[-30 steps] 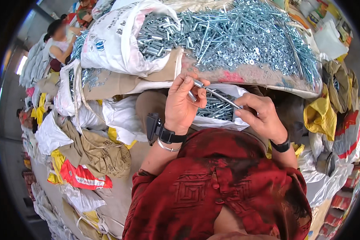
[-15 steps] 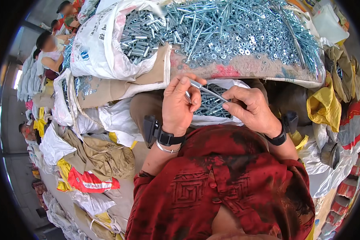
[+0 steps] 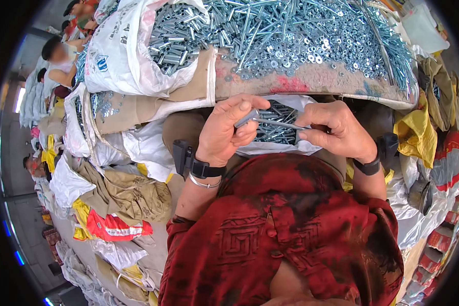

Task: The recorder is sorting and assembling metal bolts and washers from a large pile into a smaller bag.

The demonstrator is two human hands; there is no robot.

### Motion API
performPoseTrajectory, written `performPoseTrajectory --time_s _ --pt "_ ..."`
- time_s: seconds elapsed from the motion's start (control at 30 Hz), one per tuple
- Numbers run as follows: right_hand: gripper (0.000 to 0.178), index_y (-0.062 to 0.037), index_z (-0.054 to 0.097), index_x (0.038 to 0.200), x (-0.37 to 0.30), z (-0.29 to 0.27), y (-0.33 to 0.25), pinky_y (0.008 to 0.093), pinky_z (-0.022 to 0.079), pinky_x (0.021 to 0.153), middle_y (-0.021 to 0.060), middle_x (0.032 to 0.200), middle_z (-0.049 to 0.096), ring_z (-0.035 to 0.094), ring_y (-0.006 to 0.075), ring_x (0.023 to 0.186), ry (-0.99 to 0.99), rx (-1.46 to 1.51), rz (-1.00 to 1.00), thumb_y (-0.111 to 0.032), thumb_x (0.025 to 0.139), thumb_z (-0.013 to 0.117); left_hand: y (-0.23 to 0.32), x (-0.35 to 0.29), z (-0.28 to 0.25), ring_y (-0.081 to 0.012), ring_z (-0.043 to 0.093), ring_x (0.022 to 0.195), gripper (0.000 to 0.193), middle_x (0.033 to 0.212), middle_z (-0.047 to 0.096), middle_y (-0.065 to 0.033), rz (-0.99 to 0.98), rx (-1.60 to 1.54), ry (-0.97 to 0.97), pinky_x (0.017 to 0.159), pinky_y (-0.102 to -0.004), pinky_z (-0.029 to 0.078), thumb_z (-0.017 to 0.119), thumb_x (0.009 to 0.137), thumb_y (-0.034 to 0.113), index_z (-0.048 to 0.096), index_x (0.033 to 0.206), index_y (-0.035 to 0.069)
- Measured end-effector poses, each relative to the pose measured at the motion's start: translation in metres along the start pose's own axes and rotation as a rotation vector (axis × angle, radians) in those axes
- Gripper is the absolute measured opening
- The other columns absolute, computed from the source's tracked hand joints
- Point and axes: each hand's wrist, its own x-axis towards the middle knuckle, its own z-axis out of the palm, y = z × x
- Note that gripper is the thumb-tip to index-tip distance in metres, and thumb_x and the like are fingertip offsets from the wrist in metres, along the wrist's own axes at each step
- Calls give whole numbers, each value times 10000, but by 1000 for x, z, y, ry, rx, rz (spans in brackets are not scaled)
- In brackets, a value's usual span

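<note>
My left hand (image 3: 228,127) is closed, pinching a short silvery metal sleeve (image 3: 246,118) between thumb and fingers. From the other side, my right hand (image 3: 336,130) grips the far end of a thin metal rod (image 3: 280,123) with thumb and forefinger. The rod's left end meets the sleeve near my left fingertips, at an angle to it. Whether it touches or enters the sleeve I cannot tell. Below the hands, a white sack (image 3: 308,147) lies open, with several bolt-like metal pieces (image 3: 276,135) in it.
Ahead stands a worktop (image 3: 301,84) heaped with washers (image 3: 311,53), long rods (image 3: 270,20) and short sleeves (image 3: 181,43). A white woven bag (image 3: 120,61) holds part of the heap. Cloths and sacks (image 3: 127,196) lie at left, a yellow bag (image 3: 415,130) at right. Other people sit far left.
My right hand has moved right with the rod. The sleeve in my left hand has turned; earlier it lined up with the rod, and now the two form an angle.
</note>
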Motion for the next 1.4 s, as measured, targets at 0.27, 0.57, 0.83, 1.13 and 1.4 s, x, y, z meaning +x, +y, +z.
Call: performPoseTrajectory --time_s 0.27,0.57,0.83,1.13,1.4 --pt "65 -1 669 910 -8 -11 -8 304 428 573 67 719 585 558 161 616 -18 96 46 -30 853 681 0 -3 14 -38 303 443 232 568 404 31 -65 113 3 409 -212 232 541 1015 224 563 1064 -1" --pt "83 11 632 873 -14 -5 2 296 412 568 58 691 546 503 112 616 22 171 -27 -64 876 668 2 -3 14 -40 343 451 154 666 449 25 -16 54 94 397 -205 249 598 981 169 544 997 27" --pt "95 9 648 853 -5 6 6 277 351 504 34 646 555 479 82 556 -25 96 56 -76 862 690 -7 3 8 -75 341 479 232 675 442 -19 143 -1 101 419 -226 266 549 1012 257 540 932 40" --pt "240 -36 601 850 19 27 14 378 414 531 75 670 555 559 244 591 107 -71 41 -228 788 732 -17 2 15 -87 502 669 242 840 582 -47 373 59 176 529 -233 384 557 1012 236 572 1064 0" --pt "484 -75 581 1101 68 66 16 432 481 715 138 1003 556 580 334 883 443 -324 -413 -341 740 765 -80 20 -8 -209 638 969 298 1164 619 -156 551 1050 369 790 -362 536 494 1018 214 533 1294 108"
